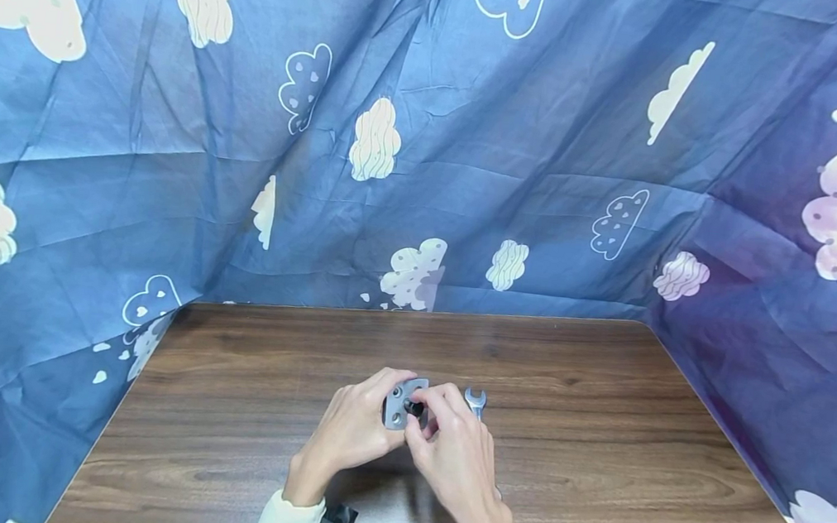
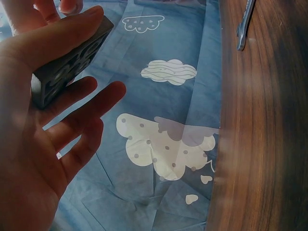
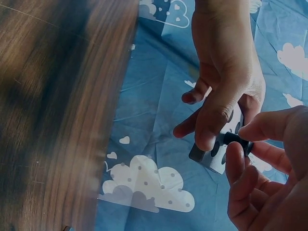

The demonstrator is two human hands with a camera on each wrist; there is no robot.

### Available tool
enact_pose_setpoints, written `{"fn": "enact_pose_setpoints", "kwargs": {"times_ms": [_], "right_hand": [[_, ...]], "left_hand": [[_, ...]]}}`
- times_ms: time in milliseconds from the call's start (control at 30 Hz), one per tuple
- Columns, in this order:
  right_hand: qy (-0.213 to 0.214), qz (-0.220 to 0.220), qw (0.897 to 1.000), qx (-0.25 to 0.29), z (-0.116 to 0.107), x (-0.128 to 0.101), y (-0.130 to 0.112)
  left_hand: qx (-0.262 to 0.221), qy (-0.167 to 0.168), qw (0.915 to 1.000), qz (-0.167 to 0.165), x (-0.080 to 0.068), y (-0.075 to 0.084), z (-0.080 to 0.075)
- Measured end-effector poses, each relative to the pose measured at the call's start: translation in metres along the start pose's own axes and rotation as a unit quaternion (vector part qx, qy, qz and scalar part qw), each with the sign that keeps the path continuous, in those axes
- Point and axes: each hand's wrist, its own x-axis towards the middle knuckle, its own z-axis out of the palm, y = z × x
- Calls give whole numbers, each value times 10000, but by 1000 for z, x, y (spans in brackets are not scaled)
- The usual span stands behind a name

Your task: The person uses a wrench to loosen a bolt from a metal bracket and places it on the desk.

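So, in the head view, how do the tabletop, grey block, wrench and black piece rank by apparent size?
1. Tabletop
2. Grey block
3. Black piece
Wrench: looks larger than the black piece, but the right hand partly covers it, so unsure against the grey block.

Obstacle near right fingers [image 1: 440, 398]: 1 wrench [image 1: 476, 405]

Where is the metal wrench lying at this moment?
In the head view, the metal wrench lies on the wooden table, right of the grey block and partly hidden behind the right hand. The left wrist view shows it at the top right.
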Motion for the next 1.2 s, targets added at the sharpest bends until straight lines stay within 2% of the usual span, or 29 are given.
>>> {"fn": "enact_pose_setpoints", "kwargs": {"times_ms": [367, 933, 1200], "right_hand": [[24, -100, 9999, -35, 0, 1, 1], [-321, -167, 9993, -2, -3, 1, -1], [-412, -220, 9988, 128, -4, 1, 0]], "left_hand": [[-13, -10, 10000, -20, 1, 0, 0], [-93, -41, 9998, -167, 0, 0, 0], [-51, -17, 9999, -132, -1, -1, 1]]}}
